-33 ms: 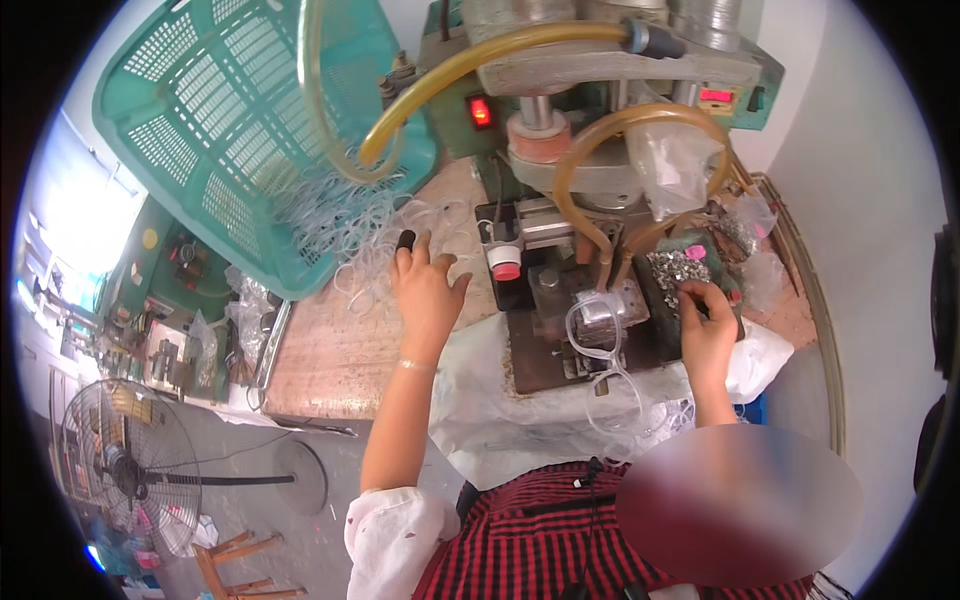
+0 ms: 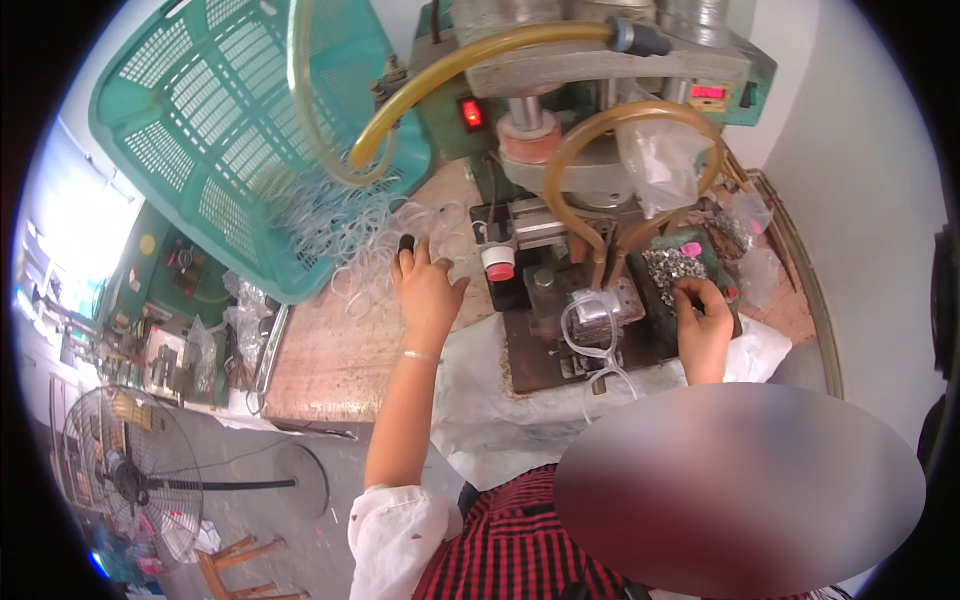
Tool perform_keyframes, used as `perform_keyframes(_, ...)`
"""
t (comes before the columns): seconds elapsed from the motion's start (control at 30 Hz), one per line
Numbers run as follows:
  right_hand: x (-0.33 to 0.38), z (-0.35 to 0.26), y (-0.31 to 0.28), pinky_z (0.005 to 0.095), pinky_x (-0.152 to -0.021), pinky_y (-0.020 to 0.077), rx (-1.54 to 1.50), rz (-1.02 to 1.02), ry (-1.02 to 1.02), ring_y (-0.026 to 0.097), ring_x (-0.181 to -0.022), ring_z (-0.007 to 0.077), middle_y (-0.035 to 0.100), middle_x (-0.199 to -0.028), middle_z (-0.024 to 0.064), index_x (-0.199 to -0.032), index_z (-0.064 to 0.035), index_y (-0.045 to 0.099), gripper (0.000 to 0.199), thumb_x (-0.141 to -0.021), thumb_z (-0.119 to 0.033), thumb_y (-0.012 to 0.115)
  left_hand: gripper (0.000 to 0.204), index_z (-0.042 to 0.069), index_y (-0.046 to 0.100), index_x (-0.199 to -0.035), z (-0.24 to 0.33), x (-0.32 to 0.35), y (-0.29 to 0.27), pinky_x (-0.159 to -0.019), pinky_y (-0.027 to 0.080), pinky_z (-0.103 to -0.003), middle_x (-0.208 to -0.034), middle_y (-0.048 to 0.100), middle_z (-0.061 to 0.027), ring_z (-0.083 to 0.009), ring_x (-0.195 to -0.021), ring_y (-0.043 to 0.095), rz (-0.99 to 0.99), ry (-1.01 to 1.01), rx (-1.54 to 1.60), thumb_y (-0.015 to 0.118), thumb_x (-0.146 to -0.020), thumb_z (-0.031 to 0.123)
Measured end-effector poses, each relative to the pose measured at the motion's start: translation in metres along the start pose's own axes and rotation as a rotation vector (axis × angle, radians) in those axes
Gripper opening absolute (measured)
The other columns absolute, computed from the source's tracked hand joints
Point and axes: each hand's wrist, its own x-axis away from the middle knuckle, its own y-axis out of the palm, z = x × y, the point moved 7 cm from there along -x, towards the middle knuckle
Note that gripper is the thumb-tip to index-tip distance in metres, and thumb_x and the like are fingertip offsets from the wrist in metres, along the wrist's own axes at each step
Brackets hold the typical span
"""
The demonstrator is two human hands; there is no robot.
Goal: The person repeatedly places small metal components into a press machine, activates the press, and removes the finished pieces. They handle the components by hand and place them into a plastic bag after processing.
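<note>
My left hand (image 2: pixel 430 298) reaches over the worktop with its fingers spread, a black cover on one fingertip. Its fingertips are at the edge of a loose pile of clear plastic tubing loops (image 2: pixel 345 225); no loop is visibly gripped. On the right, my right hand (image 2: pixel 706 325) pinches thumb and fingers together at a heap of small silvery metal pieces (image 2: pixel 672 268). Whatever is between those fingertips is too small to make out. Between my hands, a clear tubing loop (image 2: pixel 570 335) hangs over the metal block (image 2: pixel 625 300) of a press.
A green plastic basket (image 2: pixel 150 110) leans at the back left. The press head (image 2: pixel 600 75), with yellowish hoses (image 2: pixel 480 55), stands over the block. A red-topped white button (image 2: pixel 498 262) sits left of the block. A standing fan (image 2: pixel 125 475) is at lower left.
The view has shifted slightly. Both hands keep almost the same places and shapes, the right one still pinched at the metal pieces.
</note>
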Motion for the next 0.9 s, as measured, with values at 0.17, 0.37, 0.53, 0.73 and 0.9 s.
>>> perform_keyframes(0.17, 0.014, 0.025, -0.043, 0.0302, -0.071, 0.0522, 0.096, 0.124, -0.058, 0.067, -0.078, 0.0211, 0.069, -0.089, 0.0105, -0.093, -0.0009, 0.07, 0.01, -0.083, 0.002, 0.072, 0.014, 0.011, 0.079, -0.085, -0.076, -0.004, 0.051, -0.1, 0.045, -0.043, -0.122, 0.067, -0.0177, -0.0378, -0.116, 0.059, 0.188, -0.23, 0.316, 0.081, -0.073, 0.019)
perform_keyframes(0.37, 0.039, 0.057, -0.109, 0.0313, -0.084, 0.0503, 0.242, 0.247, -0.018, 0.066, -0.089, 0.0224, 0.07, -0.094, 0.0107, -0.093, 0.0011, 0.069, 0.009, -0.084, 0.005, 0.069, 0.021, 0.002, 0.067, -0.112, -0.118, 0.003, -0.025, -0.072, 0.044, -0.021, -0.093, 0.066, -0.001, -0.0073, -0.078, 0.057, 0.244, -0.602, 1.373, 0.06, -0.102, 0.018)
perform_keyframes(0.53, 0.032, -0.003, -0.072, 0.0285, -0.082, 0.0504, -0.045, 0.06, -0.027, 0.065, -0.088, 0.0196, 0.069, -0.095, 0.0094, -0.096, 0.0001, 0.072, 0.014, -0.083, 0.006, 0.07, 0.038, 0.001, 0.057, -0.134, -0.11, 0.048, 0.006, -0.062, 0.037, -0.022, -0.08, 0.053, 0.0035, -0.0056, -0.069, 0.045, 0.04, -0.707, 1.285, 0.057, -0.103, 0.024)
perform_keyframes(0.73, -0.011, -0.086, 0.011, 0.0312, -0.081, 0.0508, -0.309, -0.164, -0.191, 0.066, -0.085, 0.0185, 0.068, -0.088, 0.0059, -0.104, -0.005, 0.07, 0.027, -0.078, 0.002, 0.076, 0.046, 0.0, 0.054, -0.139, -0.021, 0.052, 0.006, -0.062, 0.038, -0.023, -0.086, 0.053, 0.0017, -0.0071, -0.072, 0.046, -0.048, -0.642, 1.316, 0.057, -0.104, 0.03)
perform_keyframes(0.9, 0.001, -0.063, 0.051, 0.0224, -0.082, 0.0466, -0.678, -0.218, 0.105, 0.058, -0.085, 0.0067, 0.06, -0.088, -0.0009, -0.119, 0.0002, 0.059, 0.04, -0.081, 0.004, 0.073, 0.038, 0.004, 0.064, -0.122, 0.0, 0.074, 0.009, -0.071, 0.045, -0.025, -0.094, 0.061, -0.0023, -0.0105, -0.079, 0.055, -0.022, -0.666, 1.471, 0.048, -0.107, 0.035)
